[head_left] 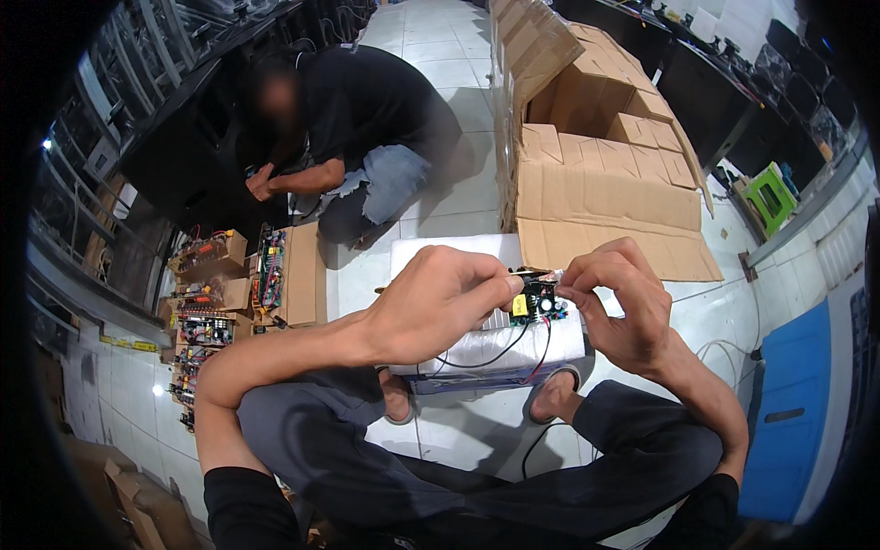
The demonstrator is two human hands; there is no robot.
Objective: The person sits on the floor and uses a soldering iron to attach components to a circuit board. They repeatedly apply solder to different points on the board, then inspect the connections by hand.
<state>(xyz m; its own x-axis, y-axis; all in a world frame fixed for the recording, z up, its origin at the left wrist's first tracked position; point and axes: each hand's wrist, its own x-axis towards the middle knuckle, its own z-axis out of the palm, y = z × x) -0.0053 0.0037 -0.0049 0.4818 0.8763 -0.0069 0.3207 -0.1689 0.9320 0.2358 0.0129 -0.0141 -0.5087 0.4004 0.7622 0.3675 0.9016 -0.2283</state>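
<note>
My left hand [438, 307] grips the left side of a small circuit board [547, 305], thumb and forefinger pressed together at its edge. A yellow-wrapped transformer [521, 305] and round capacitors stand on the board. At the board's right end my right hand [632, 307] is closed in a pinch; what lies between its fingertips is too small to make out. Black and red wires [547, 344] hang from the board in loops. Beneath both hands lies a white foam block [440, 355] on a low support between my feet.
Several circuit boards [270, 266] in cardboard trays line the floor at left. Beyond them a co-worker [367, 119] sits working at a black cabinet [174, 137]. A large open carton [605, 197] holding smaller boxes stands ahead right. A blue panel [788, 412] is at far right.
</note>
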